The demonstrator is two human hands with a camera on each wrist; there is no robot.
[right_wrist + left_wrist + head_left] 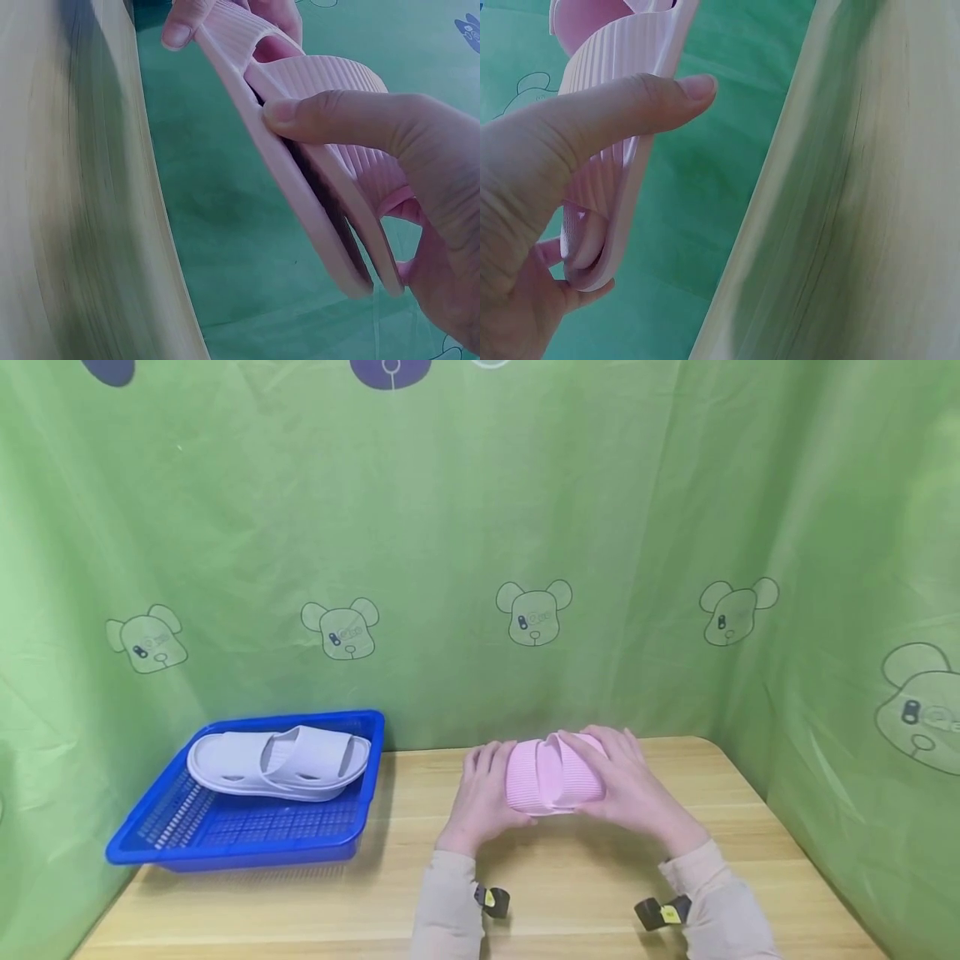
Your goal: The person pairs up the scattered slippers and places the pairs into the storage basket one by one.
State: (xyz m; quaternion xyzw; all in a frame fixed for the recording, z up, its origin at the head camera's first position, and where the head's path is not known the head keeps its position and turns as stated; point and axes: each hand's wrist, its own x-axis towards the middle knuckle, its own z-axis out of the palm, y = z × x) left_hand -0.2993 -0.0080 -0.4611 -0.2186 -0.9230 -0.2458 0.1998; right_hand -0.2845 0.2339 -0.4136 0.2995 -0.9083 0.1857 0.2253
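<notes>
While both hands work near the middle of the head view, they hold a pair of pink slippers [553, 774] pressed together just above a pale wooden table [420, 860]. The slippers are soft-looking moulded foam, with fine ribbed grooves across their rounded straps and smooth thick soles. The left hand [483, 802] grips one end, fingers curled round the far side; in the left wrist view its thumb lies across the ribbed strap [604, 112]. The right hand [637, 789] grips the other end, fingers wrapped over the top; in the right wrist view its thumb presses on the sole's edge [300, 187]. Both wrists wear beige sleeves with small black and yellow clips.

At the lower left of the head view, a blue plastic basket [240, 839] with a perforated mesh floor sits on the table, holding white slippers [281, 762] of the same rounded shape. A green curtain [480, 527] with a crinkled sheen and printed cartoon bear heads fills the background.
</notes>
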